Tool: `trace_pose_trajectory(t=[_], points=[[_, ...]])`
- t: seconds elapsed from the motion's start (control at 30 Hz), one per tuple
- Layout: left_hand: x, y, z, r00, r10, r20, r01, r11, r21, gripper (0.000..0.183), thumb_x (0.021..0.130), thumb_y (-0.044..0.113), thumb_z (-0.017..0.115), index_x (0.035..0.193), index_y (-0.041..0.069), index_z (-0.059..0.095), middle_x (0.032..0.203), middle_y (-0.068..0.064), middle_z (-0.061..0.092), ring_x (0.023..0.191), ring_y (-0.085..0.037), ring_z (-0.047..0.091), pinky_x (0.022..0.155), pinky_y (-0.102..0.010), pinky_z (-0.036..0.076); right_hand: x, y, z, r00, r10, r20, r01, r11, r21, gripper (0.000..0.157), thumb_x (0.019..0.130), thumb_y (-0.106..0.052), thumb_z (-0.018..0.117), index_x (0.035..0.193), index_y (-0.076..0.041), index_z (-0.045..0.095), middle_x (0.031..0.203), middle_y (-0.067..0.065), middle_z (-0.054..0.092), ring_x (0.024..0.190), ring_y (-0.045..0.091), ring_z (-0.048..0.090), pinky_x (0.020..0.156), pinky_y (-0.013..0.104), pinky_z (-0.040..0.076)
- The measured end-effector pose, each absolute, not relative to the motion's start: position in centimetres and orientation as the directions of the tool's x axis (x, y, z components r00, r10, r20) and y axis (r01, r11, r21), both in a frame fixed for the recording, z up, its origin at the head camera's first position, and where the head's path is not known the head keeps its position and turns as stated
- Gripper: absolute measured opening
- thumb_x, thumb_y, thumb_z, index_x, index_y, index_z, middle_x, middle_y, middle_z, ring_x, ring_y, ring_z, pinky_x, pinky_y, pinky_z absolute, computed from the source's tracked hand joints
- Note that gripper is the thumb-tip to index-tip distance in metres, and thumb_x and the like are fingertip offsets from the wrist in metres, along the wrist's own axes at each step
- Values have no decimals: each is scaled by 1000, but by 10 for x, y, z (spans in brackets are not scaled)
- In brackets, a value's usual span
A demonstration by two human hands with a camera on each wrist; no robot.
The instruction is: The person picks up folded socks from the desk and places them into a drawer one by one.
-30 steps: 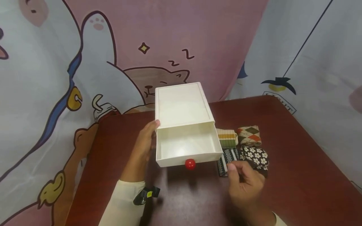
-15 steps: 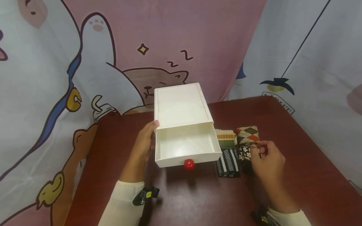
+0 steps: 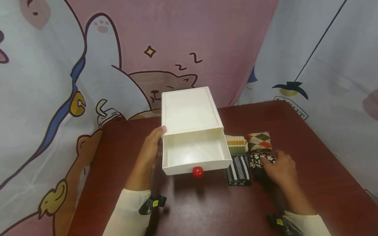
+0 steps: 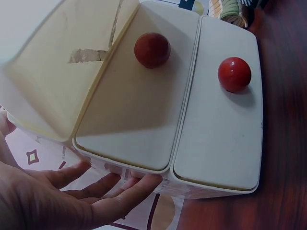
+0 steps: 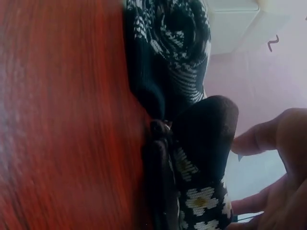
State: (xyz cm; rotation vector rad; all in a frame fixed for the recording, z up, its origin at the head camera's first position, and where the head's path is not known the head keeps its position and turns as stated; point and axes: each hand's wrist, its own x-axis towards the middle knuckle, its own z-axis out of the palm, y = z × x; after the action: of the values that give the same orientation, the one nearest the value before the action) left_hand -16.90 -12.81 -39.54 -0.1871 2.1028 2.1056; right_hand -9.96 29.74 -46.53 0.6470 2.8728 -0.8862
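A white drawer unit [image 3: 192, 109] stands on the table, its top drawer [image 3: 180, 169] pulled out with nothing inside and a red ball knob [image 3: 198, 172] on its front. My left hand [image 3: 151, 146] rests on the unit's left side, thumb at the top front corner. In the left wrist view its fingers [image 4: 136, 194] lie extended along the side. My right hand [image 3: 282, 168] is over a folded black sock bundle with white flowers [image 3: 257, 160]. In the right wrist view, its thumb and fingers are spread, fingertips right at the flowered bundle [image 5: 201, 199].
Beside the unit lie a striped cream-and-green sock bundle [image 3: 237, 145], an argyle one [image 3: 260, 141] and a black-and-white striped one [image 3: 239, 171]. Two lower drawers with red knobs show shut in the left wrist view. Printed cloth [image 3: 189, 36] hangs behind the table [image 3: 200, 209].
My right hand has moved right, from in front of the flowered sock bundle to over its right side, and its fingers have spread. The left hand and the drawer unit stay put.
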Motion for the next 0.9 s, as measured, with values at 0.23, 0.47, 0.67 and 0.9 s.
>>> trace_pose_trajectory(t=[0.23,0.47,0.67,0.9], points=[[-169,-128,-396,-978,25,-207,-207,-9,978,58,109,48,54,157,15,55,126,-20,71,89,-17,71,66,-36,64,-105,308,-474,-929,274,-249,365,790,-493,81,106,-40,63,157,16,35,152,50,42,137,69,45,112,77,44],[-169,-128,-396,-978,26,-206,-206,-5,979,60,109,50,54,158,16,54,130,-21,68,92,-19,70,68,-37,63,-107,313,-477,-938,245,-247,338,808,-482,86,103,-40,69,154,21,36,147,56,40,135,71,44,113,77,43],[-169,-129,-396,-978,24,-206,-205,29,978,60,109,53,52,159,19,54,136,-23,67,96,-21,70,72,-37,63,-106,315,-474,-948,216,-233,309,801,-513,89,100,-41,77,150,21,38,145,55,39,133,71,44,111,78,43],[-170,-130,-396,-978,21,-210,-208,57,976,60,109,55,52,158,22,54,138,-22,66,97,-23,70,73,-36,63,-102,315,-473,-939,223,-261,334,770,-544,87,98,-41,80,147,15,35,144,50,46,130,68,49,104,74,48]])
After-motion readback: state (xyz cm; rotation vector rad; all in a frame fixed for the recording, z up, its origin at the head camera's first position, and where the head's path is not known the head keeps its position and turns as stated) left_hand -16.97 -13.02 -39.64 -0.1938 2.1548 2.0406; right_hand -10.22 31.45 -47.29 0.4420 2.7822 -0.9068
